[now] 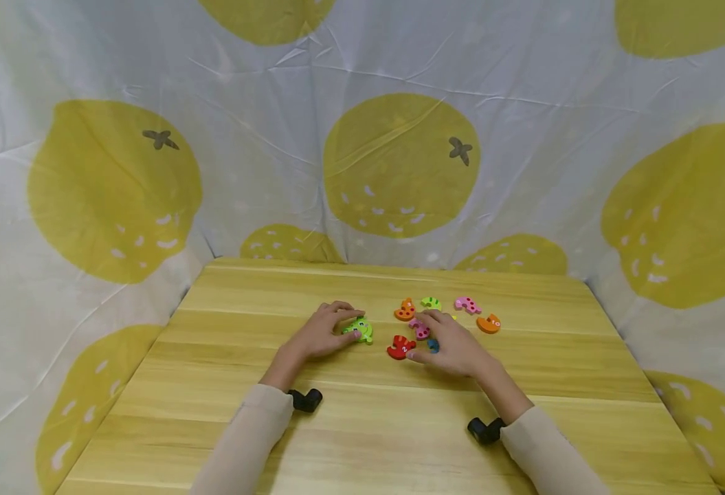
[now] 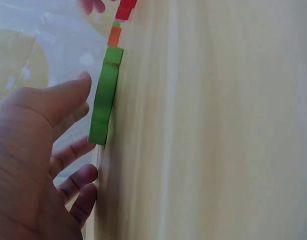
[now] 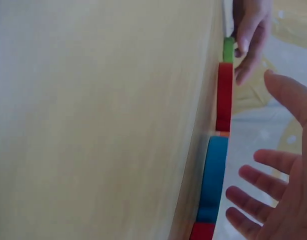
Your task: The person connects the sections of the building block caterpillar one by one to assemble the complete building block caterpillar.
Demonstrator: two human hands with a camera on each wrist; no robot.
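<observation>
i had the left hand [image 1: 326, 332] loosely open about the green piece [image 1: 363, 328], which lay flat on the surface [image 1: 374, 440]; i couldn't tell whether a fingertip touched it. the right hand [image 1: 451, 344] was spread, gripping nothing, over the blue piece [image 1: 433, 346], with the red piece [image 1: 399, 348] near its thumb tip. i judged that a sound hold called for lowering the left thumb and pinching the green piece by its edges, with the right fingers high enough not to nudge its neighbours. i saw no container: the pieces lay loose, right on the surface.
</observation>
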